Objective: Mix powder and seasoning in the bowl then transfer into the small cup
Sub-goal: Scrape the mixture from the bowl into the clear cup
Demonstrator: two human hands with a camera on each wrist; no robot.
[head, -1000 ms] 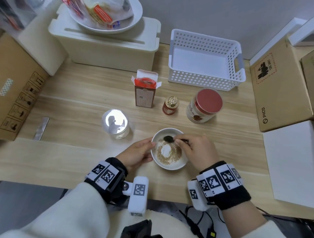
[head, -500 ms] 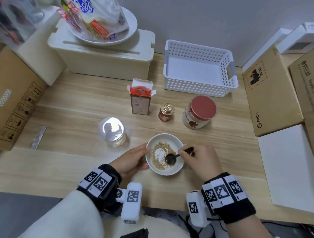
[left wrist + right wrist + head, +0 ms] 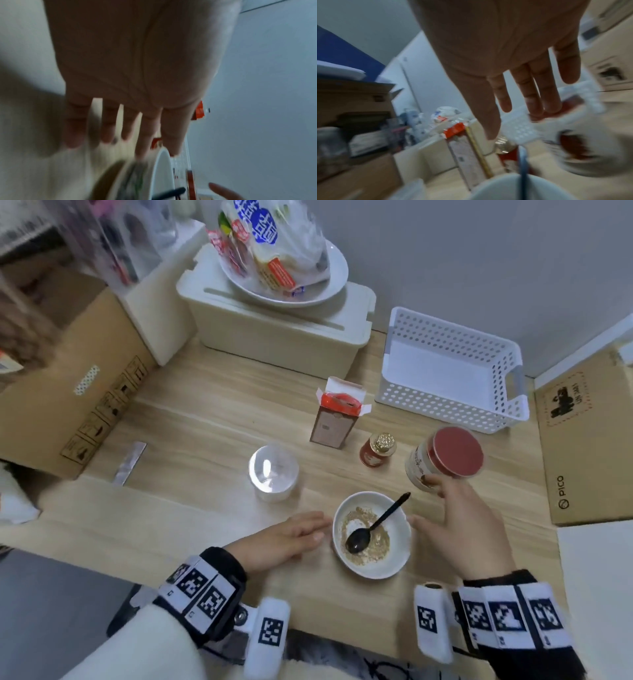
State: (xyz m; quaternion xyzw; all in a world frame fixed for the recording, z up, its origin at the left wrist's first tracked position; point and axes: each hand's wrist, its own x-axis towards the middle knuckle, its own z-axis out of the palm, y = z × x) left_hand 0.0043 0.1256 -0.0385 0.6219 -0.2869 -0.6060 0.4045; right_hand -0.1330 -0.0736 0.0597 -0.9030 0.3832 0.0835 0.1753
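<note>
Our right hand hovered with fingers spread and held nothing; its fingertips reached toward the red-lidded jar at two o'clock from the bowl. Our left hand lay flat on the table, fingers straight and together, gripping nothing, its tips just beside the bowl's rim at nine o'clock, probably to stop the bowl sliding.

The black spoon rested free in the bowl, scoop down in the tan powder, handle leaning over the rim toward one o'clock, near our right hand but apart from it. We judged it was left there so the handle stayed easy to pick up. The small clear cup stood at eleven o'clock from the bowl, well apart from both hands; we judged the transfer not yet begun.
</note>
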